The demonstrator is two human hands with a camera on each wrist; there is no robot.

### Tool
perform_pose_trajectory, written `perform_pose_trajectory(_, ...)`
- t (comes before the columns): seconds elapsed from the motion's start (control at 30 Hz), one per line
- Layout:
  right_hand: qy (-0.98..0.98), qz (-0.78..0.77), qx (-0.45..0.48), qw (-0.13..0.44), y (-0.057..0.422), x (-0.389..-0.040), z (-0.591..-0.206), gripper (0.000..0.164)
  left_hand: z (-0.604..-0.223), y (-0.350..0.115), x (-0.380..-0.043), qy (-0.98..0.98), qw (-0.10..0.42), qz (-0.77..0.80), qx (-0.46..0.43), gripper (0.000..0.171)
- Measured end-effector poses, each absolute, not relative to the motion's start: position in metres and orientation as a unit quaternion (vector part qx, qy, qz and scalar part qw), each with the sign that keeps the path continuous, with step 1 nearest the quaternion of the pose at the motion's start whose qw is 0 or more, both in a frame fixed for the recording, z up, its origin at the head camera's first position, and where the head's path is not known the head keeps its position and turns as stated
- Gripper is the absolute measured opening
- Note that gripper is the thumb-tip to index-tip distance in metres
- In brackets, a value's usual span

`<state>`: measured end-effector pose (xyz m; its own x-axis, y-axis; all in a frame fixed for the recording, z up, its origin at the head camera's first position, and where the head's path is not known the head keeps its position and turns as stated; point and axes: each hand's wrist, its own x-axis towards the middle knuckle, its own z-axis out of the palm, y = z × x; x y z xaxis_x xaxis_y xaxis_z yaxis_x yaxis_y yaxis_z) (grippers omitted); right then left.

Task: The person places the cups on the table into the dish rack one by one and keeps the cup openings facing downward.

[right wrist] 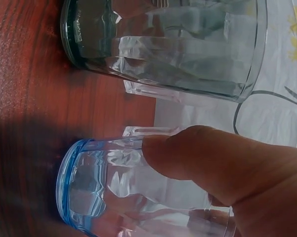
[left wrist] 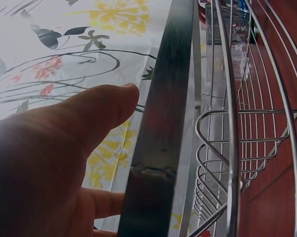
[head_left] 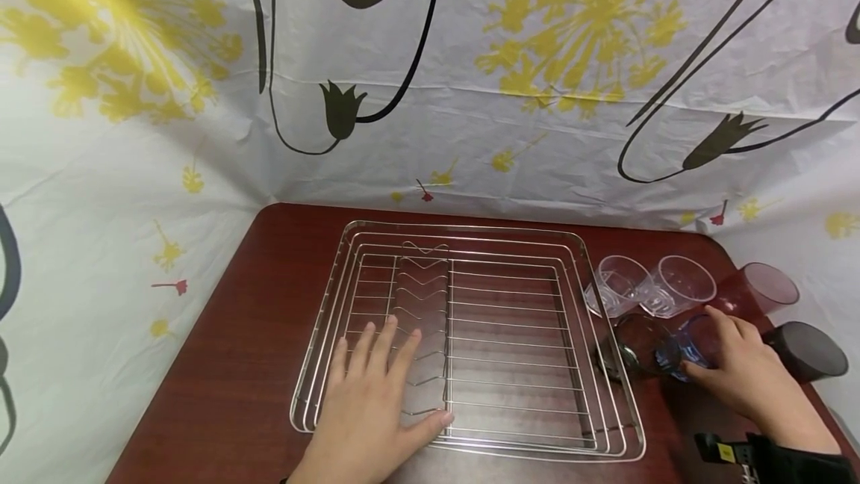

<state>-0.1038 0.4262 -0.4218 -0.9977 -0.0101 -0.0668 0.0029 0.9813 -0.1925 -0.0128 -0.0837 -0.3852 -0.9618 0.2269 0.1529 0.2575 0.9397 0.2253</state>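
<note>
My right hand (head_left: 746, 364) is at the right side of the table, with its thumb and fingers round a blue-tinted drinking glass (head_left: 688, 346). In the right wrist view the thumb presses on the wall of this blue glass (right wrist: 89, 187), whose thick base is deep blue. A greenish glass (right wrist: 173, 44) stands beside it, apart from the thumb. My left hand (head_left: 369, 394) has spread, straight fingers over the front left of a wire dish rack (head_left: 510, 353). Close by in the left wrist view are that hand's thumb (left wrist: 108, 106) and the rack's wires (left wrist: 232, 133).
Two clear glasses (head_left: 685, 286) stand behind the blue one. A pink-red glass (head_left: 769, 290) and a dark grey glass (head_left: 809, 349) are to the right. The dark red table (head_left: 222, 349) meets a flower-printed cloth (head_left: 416, 155) at the back and sides.
</note>
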Motion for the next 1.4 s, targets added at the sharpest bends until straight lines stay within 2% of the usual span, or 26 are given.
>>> perform_pose_trajectory(0.47, 0.996, -0.089, 0.008, 0.000, 0.421, -0.100, -0.420, 0.101, -0.376, -0.085, -0.012, -0.978, 0.070, -0.146, -0.132, 0.090)
perform_pose_trajectory(0.77, 0.997, -0.078, 0.023, -0.015, 0.423, -0.098, -0.415, 0.105, -0.371, -0.084, -0.012, -0.975, 0.078, -0.150, -0.143, 0.090)
perform_pose_trajectory(1.1, 0.997, -0.074, 0.012, -0.033, 0.422, -0.091, -0.399, 0.104, -0.367, -0.084, -0.015, -0.973, 0.089, -0.157, -0.140, 0.090)
perform_pose_trajectory(1.4, 0.996, -0.063, 0.053, -0.030, 0.414, -0.084, -0.377, 0.107, -0.363, -0.083, -0.016, -0.970, 0.093, -0.176, -0.139, 0.086)
